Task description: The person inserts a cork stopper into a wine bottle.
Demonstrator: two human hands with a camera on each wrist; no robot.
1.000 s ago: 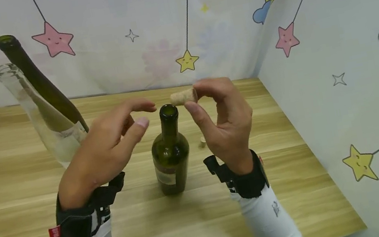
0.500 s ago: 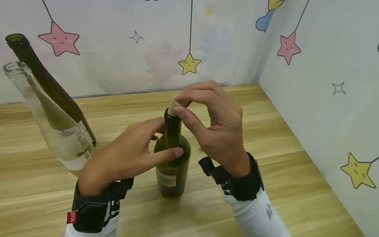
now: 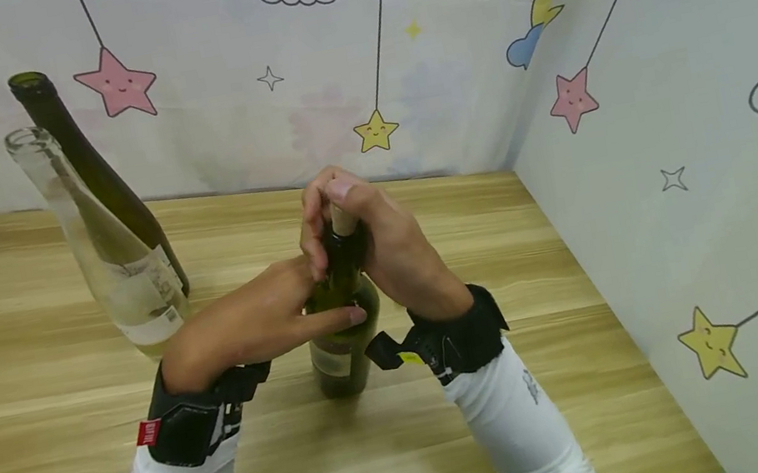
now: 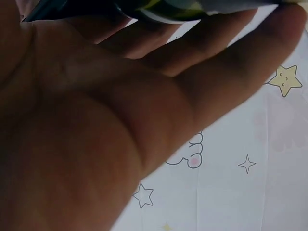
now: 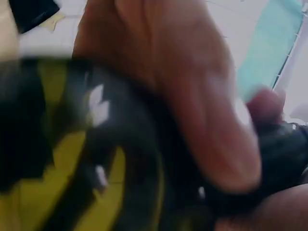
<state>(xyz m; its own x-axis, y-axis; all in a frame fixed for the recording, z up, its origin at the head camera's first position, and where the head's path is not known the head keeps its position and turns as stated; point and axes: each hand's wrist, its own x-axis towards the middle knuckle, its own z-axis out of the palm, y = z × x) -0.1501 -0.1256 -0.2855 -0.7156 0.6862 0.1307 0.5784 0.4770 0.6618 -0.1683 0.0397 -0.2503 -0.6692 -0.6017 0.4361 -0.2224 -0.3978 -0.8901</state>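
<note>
A dark green wine bottle (image 3: 345,380) stands upright on the wooden table. Its neck has a pale cork (image 3: 343,221) standing up from the mouth. My left hand (image 3: 263,312) grips the shoulder of the bottle, thumb across the front, other fingers behind. My right hand (image 3: 397,254) curls its fingers round the neck, with the thumb on top of the cork. In the left wrist view the fingers (image 4: 211,72) run along the bottle glass (image 4: 166,10). A blurred bottle (image 5: 72,159) fills the lower left of the right wrist view.
At the back left a clear bottle (image 3: 116,283) with a label stands in front of a tall dark green bottle (image 3: 99,184). Both are uncorked. A wall sheet with printed stars (image 3: 201,132) closes off the back and right of the table (image 3: 298,470).
The cork went from beside the bottle into its mouth. My left hand came in and took hold of the bottle. My right hand shifted from pinching the cork to wrapping the neck.
</note>
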